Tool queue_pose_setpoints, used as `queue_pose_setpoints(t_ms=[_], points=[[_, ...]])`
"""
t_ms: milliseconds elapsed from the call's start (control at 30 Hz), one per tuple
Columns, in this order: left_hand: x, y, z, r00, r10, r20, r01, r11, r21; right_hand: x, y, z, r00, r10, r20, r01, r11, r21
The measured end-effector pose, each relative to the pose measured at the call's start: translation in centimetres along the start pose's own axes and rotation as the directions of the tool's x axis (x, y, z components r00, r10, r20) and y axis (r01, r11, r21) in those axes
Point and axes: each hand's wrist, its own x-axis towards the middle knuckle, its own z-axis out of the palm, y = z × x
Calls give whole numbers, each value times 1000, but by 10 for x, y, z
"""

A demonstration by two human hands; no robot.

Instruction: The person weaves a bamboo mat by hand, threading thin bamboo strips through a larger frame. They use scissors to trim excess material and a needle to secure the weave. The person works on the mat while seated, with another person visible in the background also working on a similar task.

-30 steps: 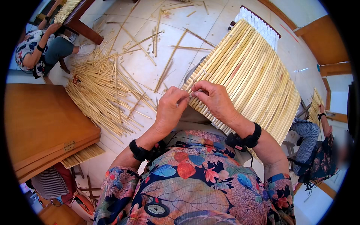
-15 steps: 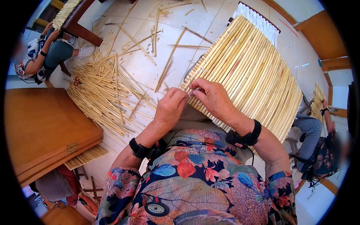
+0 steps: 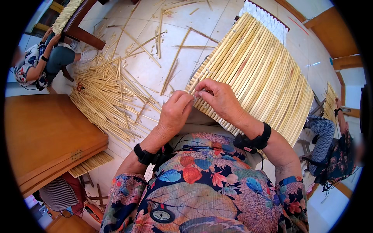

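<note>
A mat of pale straw stalks (image 3: 258, 72) slopes across my lap toward the upper right, its stalks side by side and bound with thread. At its near left corner, my left hand (image 3: 175, 112) is closed in a pinch on a bit of white thread (image 3: 194, 99). Close beside it, my right hand (image 3: 219, 99) rests over the mat's edge, thumb and forefinger pressed together. A thin, needle-like piece (image 3: 199, 82) sticks up from those fingers. The fingertips nearly meet, and they hide part of what they grip.
Loose stalks (image 3: 103, 97) lie heaped on the floor at left, with red-handled scissors (image 3: 80, 86) among them. A brown wooden table (image 3: 50, 132) stands at the left. White zigzag cords (image 3: 268, 23) edge the mat's far end. Other people sit at both sides, handling similar mats.
Both hands stay at the mat's corner. My right fingers have shifted slightly left and up, and the needle-like piece stands a little more upright. The view has moved slightly.
</note>
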Motion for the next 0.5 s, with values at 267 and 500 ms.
queue_pose_setpoints(t_ms=[267, 500], points=[[0, -2, 0, 1000, 13, -27, -13, 1000, -2, 0, 9, 2, 998, 31, -55, -18, 975, 223], [1, -3, 0, 999, 25, -26, -25, 999, -26, -18, 9, -10, 989, -140, 51, 137, 988, 65]])
